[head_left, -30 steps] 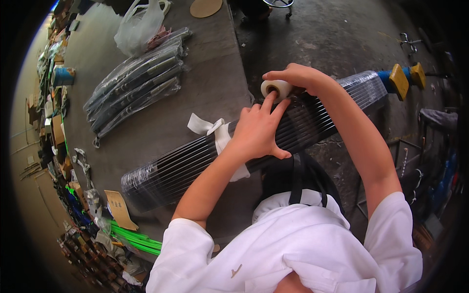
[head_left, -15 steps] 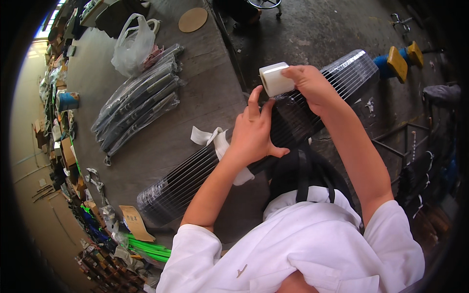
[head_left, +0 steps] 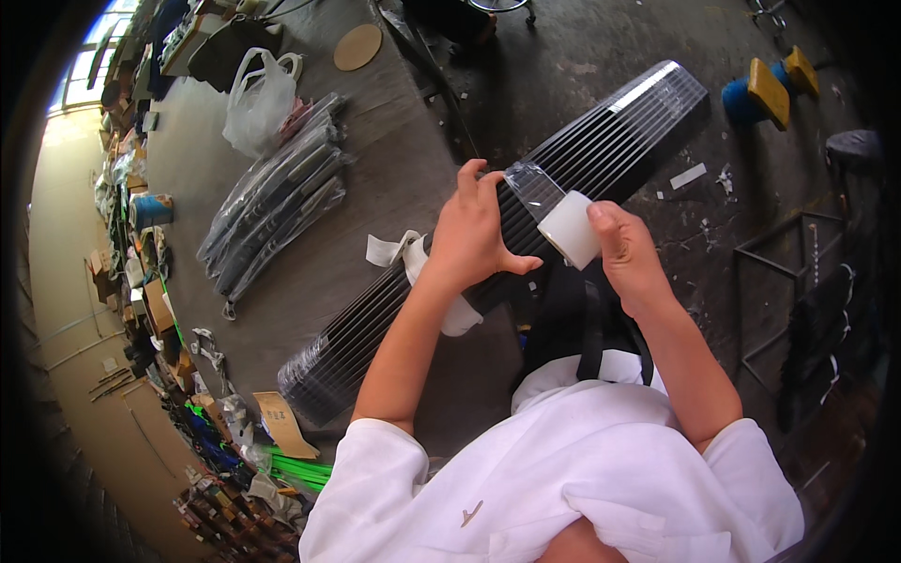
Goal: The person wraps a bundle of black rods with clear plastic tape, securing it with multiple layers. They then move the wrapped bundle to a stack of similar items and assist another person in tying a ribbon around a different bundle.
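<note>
A long bundle of thin dark rods (head_left: 587,145) lies slantwise, its left part over the table and its right part out beyond the table edge. Clear film wraps both of its ends. My left hand (head_left: 469,236) spans the middle of the bundle, fingers over the far side and thumb on the near side. In my right hand (head_left: 631,251) is a roll of clear film (head_left: 570,228), gripped on the bundle's near side. A strip of film (head_left: 538,190) runs from the roll across the rods. A white cloth band (head_left: 413,261) goes round the bundle left of my left hand.
Film-wrapped dark curved pieces (head_left: 274,192) and a white plastic bag (head_left: 258,108) lie on the grey table (head_left: 385,131). A round brown disc (head_left: 358,47) is farther back. Blue spools with yellow ends (head_left: 756,96) and a metal frame (head_left: 771,281) stand on the right.
My right hand has brought the film roll from the bundle's far side over to its near side, drawing film across the rods. My left hand keeps its grip.
</note>
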{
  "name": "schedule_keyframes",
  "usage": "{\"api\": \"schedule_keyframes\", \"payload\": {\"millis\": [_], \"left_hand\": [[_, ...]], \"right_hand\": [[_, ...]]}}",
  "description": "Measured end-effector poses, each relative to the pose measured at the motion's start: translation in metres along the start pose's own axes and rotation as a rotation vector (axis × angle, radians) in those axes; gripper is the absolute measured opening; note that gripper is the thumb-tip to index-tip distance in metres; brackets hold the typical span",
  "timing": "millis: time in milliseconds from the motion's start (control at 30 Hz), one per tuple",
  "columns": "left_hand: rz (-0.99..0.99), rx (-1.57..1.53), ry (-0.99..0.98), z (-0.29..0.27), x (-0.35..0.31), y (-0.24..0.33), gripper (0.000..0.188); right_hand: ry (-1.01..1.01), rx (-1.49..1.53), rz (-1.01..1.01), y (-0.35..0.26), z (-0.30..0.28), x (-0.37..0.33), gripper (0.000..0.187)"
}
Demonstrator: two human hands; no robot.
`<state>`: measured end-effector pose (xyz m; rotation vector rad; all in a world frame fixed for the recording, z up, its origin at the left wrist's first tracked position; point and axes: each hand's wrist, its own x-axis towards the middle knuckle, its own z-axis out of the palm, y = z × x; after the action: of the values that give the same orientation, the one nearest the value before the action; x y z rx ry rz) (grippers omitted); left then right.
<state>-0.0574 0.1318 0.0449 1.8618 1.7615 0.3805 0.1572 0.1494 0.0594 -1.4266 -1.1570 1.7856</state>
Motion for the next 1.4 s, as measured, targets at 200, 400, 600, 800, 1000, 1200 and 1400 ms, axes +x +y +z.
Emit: {"api": "schedule_keyframes", "payload": {"millis": [200, 400, 600, 800, 1000, 1200, 1400], "left_hand": [[-0.088, 0.308, 0.25, 0.032, -0.033, 0.027, 0.097], [-0.158, 0.672, 0.16, 0.028, -0.059, 0.044, 0.119], [-0.026, 0.507, 0.21, 0.021, -0.055, 0.027, 0.118], [-0.019, 0.477, 0.195, 0.021, -0.054, 0.029, 0.117], [0.009, 0.395, 0.162, 0.015, -0.051, 0.024, 0.117], [0.005, 0.366, 0.151, 0.017, -0.05, 0.02, 0.115], [0.073, 0.326, 0.143, 0.028, -0.034, 0.04, 0.113]], "right_hand": [[0.019, 0.16, -0.093, 0.026, -0.002, 0.001, 0.04], [-0.059, 0.131, -0.325, 0.032, 0.004, 0.001, 0.034], [-0.168, 0.07, -0.232, 0.062, -0.017, -0.021, 0.033], [-0.28, 0.077, -0.093, 0.106, -0.029, -0.03, 0.036], [-0.343, 0.105, -0.074, 0.133, -0.031, -0.01, 0.043], [-0.341, -0.02, -0.07, 0.133, -0.04, -0.015, 0.048], [-0.243, 0.052, -0.061, 0.145, -0.056, -0.023, 0.043]]}}
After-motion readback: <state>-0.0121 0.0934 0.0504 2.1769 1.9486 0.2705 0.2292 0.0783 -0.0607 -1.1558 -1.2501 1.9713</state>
